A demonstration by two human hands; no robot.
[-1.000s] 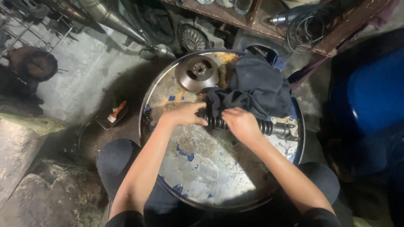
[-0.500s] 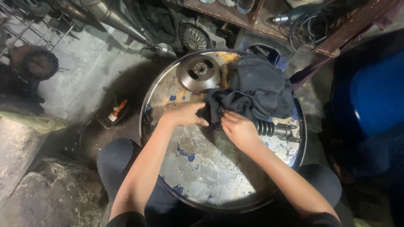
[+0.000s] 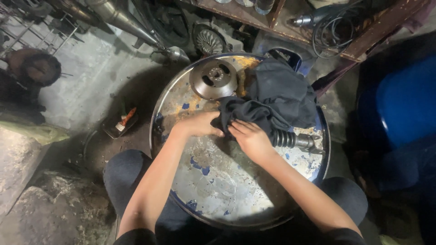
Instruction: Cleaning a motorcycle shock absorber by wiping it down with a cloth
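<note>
- The dark cloth (image 3: 279, 97) is a crumpled, charcoal-grey rag, bunched in thick folds over the far right part of a round metal drum top (image 3: 218, 181) that serves as the worktop.
- A ribbed metal part (image 3: 295, 139), shaped like a short shaft with a coiled or grooved section, pokes out from under the near edge of the cloth toward the right rim; its other end is hidden by the cloth.
- The left hand (image 3: 197, 124) lies on the near left corner of the cloth, fingers curled and pressed together around a fold of it.
- The right hand (image 3: 252, 138) rests palm-down on the cloth where it covers the ribbed part, fingers (image 3: 240, 129) slightly spread and pressing the fabric down.
- The two hands sit just beside each other, nearly touching.
- The drum top is worn, with bare silver metal, rust patches and flecks of blue paint.
- A round metal disc (image 3: 213, 78) with a hub and holes sits on the far side of the drum top, just left of the cloth.
- A small orange-handled tool (image 3: 125, 120) lies on the floor to the left of the drum.
</note>
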